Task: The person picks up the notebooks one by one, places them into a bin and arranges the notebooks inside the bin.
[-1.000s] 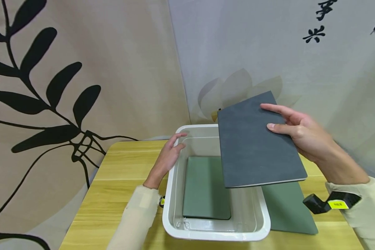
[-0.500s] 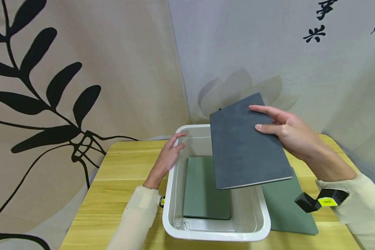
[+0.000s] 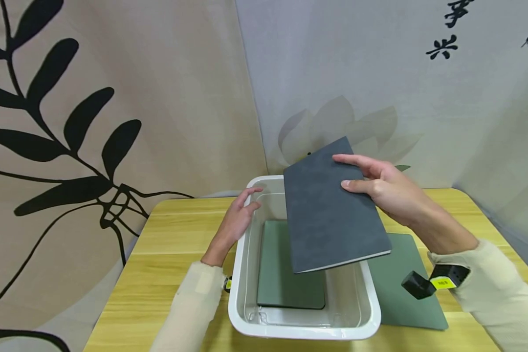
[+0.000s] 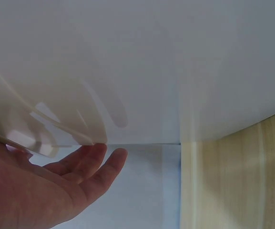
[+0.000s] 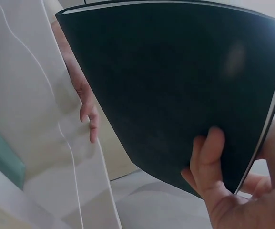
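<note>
Over the right side of a white plastic bin (image 3: 305,333), my right hand (image 3: 380,188) pinches a dark grey notebook (image 3: 334,220) by its far right edge, thumb on the upper cover. In the right wrist view the fingers (image 5: 208,152) press against its dark underside. The notebook tilts and hides part of the bin. My left hand (image 3: 235,222) holds the bin's left rim, with a finger and the thumb reaching over it; the left wrist view has the other fingers (image 4: 87,167) along the outer wall. A green notebook (image 3: 275,274) lies flat on the bin's floor.
Another green notebook (image 3: 407,293) lies on the wooden table (image 3: 180,244) against the bin's right side. Behind the table hangs a printed cloth backdrop (image 3: 193,98) with dark leaves and brush characters.
My right hand has carried the dark grey notebook leftward and slightly down, further over the bin. The left hand and the bin have stayed in place.
</note>
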`<state>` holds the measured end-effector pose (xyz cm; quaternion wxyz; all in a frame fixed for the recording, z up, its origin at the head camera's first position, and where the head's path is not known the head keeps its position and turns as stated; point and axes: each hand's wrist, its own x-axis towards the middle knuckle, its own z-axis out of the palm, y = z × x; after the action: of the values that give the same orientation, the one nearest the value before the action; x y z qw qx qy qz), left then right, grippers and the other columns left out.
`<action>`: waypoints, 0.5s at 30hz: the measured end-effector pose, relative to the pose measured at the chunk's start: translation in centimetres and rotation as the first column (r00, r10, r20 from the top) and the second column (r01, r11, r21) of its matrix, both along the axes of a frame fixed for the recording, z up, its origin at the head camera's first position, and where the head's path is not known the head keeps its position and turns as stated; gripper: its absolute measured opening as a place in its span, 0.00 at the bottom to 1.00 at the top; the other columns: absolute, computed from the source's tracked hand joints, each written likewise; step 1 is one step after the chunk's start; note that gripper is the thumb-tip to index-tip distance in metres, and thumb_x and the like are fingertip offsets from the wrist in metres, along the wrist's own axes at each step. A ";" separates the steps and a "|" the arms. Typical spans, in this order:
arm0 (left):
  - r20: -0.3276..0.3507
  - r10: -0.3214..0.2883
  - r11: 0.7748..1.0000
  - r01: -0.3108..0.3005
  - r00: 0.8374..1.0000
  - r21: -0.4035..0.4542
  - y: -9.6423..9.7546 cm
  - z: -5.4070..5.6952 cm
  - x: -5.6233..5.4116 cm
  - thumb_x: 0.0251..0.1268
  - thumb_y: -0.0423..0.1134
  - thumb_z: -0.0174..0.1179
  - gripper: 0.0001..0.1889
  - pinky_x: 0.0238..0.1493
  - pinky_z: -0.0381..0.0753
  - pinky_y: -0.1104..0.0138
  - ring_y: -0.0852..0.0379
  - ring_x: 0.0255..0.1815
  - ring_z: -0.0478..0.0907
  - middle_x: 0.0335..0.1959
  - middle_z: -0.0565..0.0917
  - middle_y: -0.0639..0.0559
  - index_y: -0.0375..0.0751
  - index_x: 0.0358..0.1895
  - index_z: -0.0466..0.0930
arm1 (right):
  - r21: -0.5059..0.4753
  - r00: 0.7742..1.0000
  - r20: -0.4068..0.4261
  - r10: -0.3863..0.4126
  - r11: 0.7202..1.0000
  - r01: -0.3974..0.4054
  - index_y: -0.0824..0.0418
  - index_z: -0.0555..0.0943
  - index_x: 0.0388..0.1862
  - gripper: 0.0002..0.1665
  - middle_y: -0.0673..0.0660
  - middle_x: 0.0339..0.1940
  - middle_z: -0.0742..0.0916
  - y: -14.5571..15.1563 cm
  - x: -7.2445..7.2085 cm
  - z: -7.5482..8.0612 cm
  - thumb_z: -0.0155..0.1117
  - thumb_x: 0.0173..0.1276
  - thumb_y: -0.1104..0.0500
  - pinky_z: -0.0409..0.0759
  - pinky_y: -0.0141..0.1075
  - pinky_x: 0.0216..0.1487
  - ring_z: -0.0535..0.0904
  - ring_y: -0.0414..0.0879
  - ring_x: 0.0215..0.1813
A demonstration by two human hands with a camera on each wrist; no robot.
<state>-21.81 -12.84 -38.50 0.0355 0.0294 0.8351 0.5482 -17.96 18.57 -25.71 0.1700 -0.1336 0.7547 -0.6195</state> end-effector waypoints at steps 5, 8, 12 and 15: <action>-0.003 -0.006 1.000 0.006 1.000 0.000 0.0 0.1 0.0 0.74 0.47 0.48 0.20 0.62 0.69 0.44 0.45 0.69 0.65 0.75 0.63 0.52 0.58 0.66 0.72 | 0.043 1.000 -0.017 -0.001 0.999 0.002 0.50 0.63 0.77 0.33 0.62 0.63 0.78 -0.7 -0.3 -0.3 0.57 0.75 0.59 0.83 0.39 0.51 0.85 0.47 0.50; -0.019 -0.006 1.000 0.006 1.000 -0.008 0.0 0.0 0.0 0.74 0.46 0.49 0.20 0.66 0.65 0.44 0.46 0.71 0.63 0.75 0.64 0.53 0.57 0.66 0.72 | 0.074 0.999 -0.033 -0.002 0.997 0.004 0.50 0.64 0.76 0.33 0.60 0.66 0.75 -1.0 -0.4 -0.4 0.57 0.74 0.59 0.81 0.36 0.51 0.85 0.45 0.50; -0.035 0.000 1.000 -0.001 0.999 -0.018 0.1 0.1 0.0 0.73 0.45 0.49 0.20 0.69 0.62 0.45 0.48 0.73 0.62 0.75 0.65 0.53 0.57 0.66 0.73 | 0.080 0.999 -0.034 0.006 0.997 -0.003 0.51 0.64 0.76 0.33 0.59 0.69 0.73 -1.4 -0.5 -0.6 0.57 0.73 0.60 0.80 0.34 0.52 0.84 0.44 0.51; -0.034 0.003 1.000 -0.003 0.999 -0.017 0.1 0.1 0.0 0.73 0.44 0.49 0.20 0.68 0.63 0.45 0.48 0.72 0.63 0.74 0.66 0.53 0.56 0.65 0.73 | 0.064 1.000 -0.018 0.017 0.998 -0.016 0.52 0.64 0.76 0.34 0.60 0.69 0.74 -1.7 -0.5 -0.8 0.57 0.73 0.61 0.80 0.34 0.52 0.83 0.45 0.52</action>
<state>-21.84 -12.71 -38.37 0.0206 0.0373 0.8404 0.5403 -18.44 16.84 -26.46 0.1722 -0.1400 0.7745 -0.5924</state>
